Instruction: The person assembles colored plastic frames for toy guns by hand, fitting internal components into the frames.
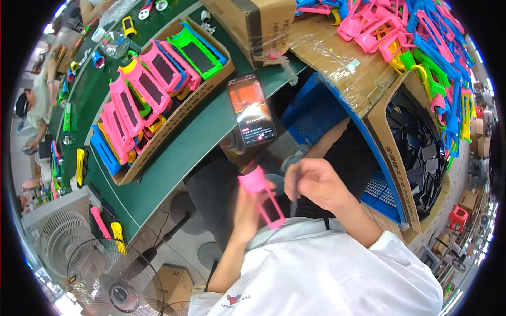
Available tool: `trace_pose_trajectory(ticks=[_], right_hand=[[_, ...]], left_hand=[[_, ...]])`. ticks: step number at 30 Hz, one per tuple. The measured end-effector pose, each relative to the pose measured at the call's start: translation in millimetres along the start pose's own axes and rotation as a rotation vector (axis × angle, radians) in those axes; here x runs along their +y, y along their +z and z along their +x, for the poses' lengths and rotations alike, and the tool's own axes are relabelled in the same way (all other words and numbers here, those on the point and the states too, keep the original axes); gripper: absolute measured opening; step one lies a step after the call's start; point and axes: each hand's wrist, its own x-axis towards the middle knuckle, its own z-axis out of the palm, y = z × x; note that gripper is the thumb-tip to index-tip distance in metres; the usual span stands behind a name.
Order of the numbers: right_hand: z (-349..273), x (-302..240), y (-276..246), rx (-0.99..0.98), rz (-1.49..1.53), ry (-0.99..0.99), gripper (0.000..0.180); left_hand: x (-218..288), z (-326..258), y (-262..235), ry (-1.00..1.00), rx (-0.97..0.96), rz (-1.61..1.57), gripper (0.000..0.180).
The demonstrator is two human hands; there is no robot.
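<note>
My left hand (245, 211) is closed around a pink plastic frame (255, 182), which has a wide flared end and a long rectangular window. The frame is tilted in front of my lap, and part of it is hidden by my fingers. Just to its right, my right hand (318, 181) pinches a thin dark panel (294, 199), seen nearly edge-on and blurred. The panel and the frame are apart. Beyond my hands, a phone (252, 113) with a lit screen leans at the table's edge.
A cardboard tray (174, 126) of pink, blue and green frames, many with dark panels, sits on the green table (163, 181). At right, a carton (403, 174) holds loose dark panels (421, 142), below a heap of coloured frames (377, 31). A fan (118, 292) stands lower left.
</note>
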Motion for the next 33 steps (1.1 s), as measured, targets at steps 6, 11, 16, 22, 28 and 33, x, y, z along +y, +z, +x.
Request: trace_pose_trajectory(ticks=[6,11,16,22,28,33], right_hand=[[18,53,-45,0.199,-0.426,0.178,0.021],[41,66,-51,0.282,-0.589,0.057,0.014],[70,79,-79,0.326,-0.724,0.116,0.014],[96,80,-113,0.362,-0.766,0.134,0.020],[93,100,-113,0.392,-0.719,0.036,0.023],[95,92,-109,0.431,-0.919,-0.047,0.030]], left_hand=[[-12,31,8,-0.113,0.071,-0.118,0.042],[-31,56,-3,-0.132,0.140,-0.150,0.038],[-58,102,-28,-0.150,0.109,-0.156,0.034],[-75,140,-43,-0.117,0.053,-0.198,0.024],[-88,147,-46,0.006,0.021,-0.115,0.024],[-99,157,-52,-0.042,0.004,-0.128,0.020]])
